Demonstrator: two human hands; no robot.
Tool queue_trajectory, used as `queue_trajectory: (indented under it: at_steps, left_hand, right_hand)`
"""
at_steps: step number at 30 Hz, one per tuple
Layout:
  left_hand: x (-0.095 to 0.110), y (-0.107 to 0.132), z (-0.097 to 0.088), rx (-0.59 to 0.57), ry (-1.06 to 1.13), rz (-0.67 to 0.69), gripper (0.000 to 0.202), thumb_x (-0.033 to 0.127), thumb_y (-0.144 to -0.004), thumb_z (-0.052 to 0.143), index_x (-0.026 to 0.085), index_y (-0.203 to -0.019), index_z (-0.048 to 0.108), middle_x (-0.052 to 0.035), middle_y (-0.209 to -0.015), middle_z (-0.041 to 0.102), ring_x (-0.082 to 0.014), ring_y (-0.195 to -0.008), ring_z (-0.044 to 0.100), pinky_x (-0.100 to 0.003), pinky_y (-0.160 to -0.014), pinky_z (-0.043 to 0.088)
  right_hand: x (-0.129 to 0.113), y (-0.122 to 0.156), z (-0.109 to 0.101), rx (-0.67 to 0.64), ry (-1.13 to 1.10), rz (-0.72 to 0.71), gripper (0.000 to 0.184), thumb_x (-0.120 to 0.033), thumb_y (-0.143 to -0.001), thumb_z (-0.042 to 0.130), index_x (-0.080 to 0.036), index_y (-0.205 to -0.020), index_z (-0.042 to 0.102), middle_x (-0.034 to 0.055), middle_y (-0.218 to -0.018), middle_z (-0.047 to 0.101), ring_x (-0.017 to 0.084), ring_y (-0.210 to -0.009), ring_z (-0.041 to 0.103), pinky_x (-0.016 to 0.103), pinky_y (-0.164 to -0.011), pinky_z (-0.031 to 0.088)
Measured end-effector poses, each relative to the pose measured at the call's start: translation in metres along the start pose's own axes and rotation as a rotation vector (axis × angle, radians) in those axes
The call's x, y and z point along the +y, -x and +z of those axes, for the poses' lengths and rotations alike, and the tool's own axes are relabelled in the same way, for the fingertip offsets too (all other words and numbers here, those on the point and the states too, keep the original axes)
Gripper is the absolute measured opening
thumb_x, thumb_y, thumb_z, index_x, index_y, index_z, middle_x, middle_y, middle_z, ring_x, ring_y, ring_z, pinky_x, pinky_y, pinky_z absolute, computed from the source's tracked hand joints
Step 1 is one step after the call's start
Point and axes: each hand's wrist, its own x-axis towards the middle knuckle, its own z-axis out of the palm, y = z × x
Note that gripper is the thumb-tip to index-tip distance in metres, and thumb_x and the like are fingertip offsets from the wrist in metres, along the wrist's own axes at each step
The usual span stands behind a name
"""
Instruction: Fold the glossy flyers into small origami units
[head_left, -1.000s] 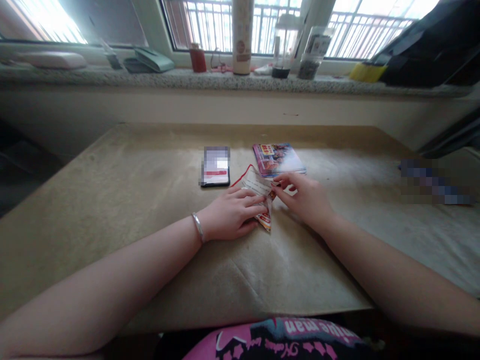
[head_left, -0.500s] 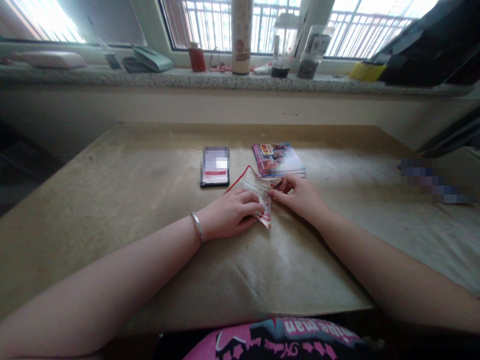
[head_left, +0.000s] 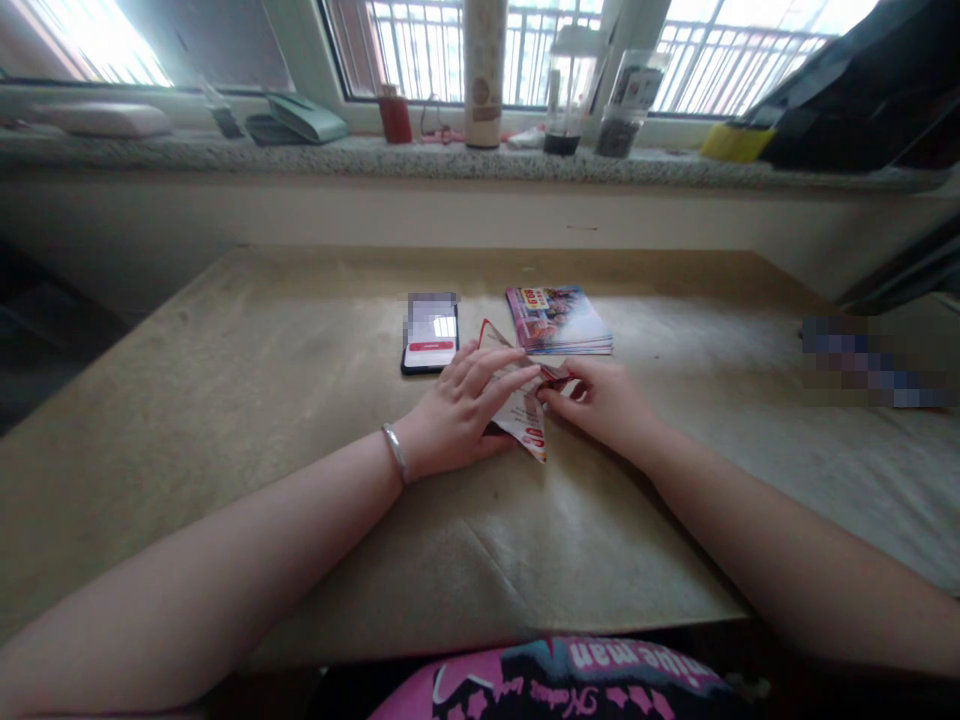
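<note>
A folded paper sheet (head_left: 529, 418) with red and white print, triangular in outline, is between my two hands just above the table. My left hand (head_left: 476, 405) has its fingers stretched across the top of the sheet, with the thumb at the near edge, so the paper sits between them. My right hand (head_left: 596, 400) pinches the sheet's right side between thumb and fingers. The fingers hide part of the folds. Just beyond, a stack of colourful printed leaflets (head_left: 562, 320) lies flat. A phone (head_left: 431, 340) with a lit screen lies left of it, close to my left fingertips.
The table (head_left: 300, 320) has a brownish cover. A blurred flat item (head_left: 874, 362) lies at the far right. Along the stone windowsill (head_left: 450, 160) stand a red container (head_left: 394, 115), a tall cylinder (head_left: 482, 80), clear containers and a yellow object (head_left: 735, 140).
My left hand has shifted up over the sheet, its fingers now straighter and nearer my right hand. The paper has tilted and turned slightly. My right hand keeps its pinch.
</note>
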Motion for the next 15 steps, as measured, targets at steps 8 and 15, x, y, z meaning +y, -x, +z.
queue_trajectory:
  at_steps: [8, 15]
  left_hand:
    - [-0.0027, 0.0005, -0.0016, 0.021, -0.026, 0.036, 0.093, 0.052, -0.078, 0.064, 0.015, -0.147, 0.014, -0.0155, -0.146, 0.037, -0.0299, -0.141, 0.024, -0.051, -0.12, 0.01]
    - [-0.0015, 0.0014, 0.0004, 0.038, -0.039, -0.013, 0.08, 0.063, -0.074, 0.063, 0.016, -0.133, 0.038, -0.0171, -0.14, 0.041, -0.0314, -0.134, 0.033, -0.055, -0.119, 0.01]
  right_hand:
    - [-0.007, 0.0037, -0.0064, -0.038, 0.117, -0.095, 0.011, -0.032, -0.079, 0.061, -0.021, -0.076, 0.06, 0.0017, -0.074, 0.068, 0.015, -0.063, 0.059, 0.026, -0.059, 0.042]
    - [-0.0023, 0.0002, 0.0001, -0.036, -0.089, 0.071, 0.012, -0.03, -0.075, 0.065, -0.021, -0.079, 0.06, -0.0002, -0.067, 0.067, 0.015, -0.059, 0.061, 0.026, -0.055, 0.045]
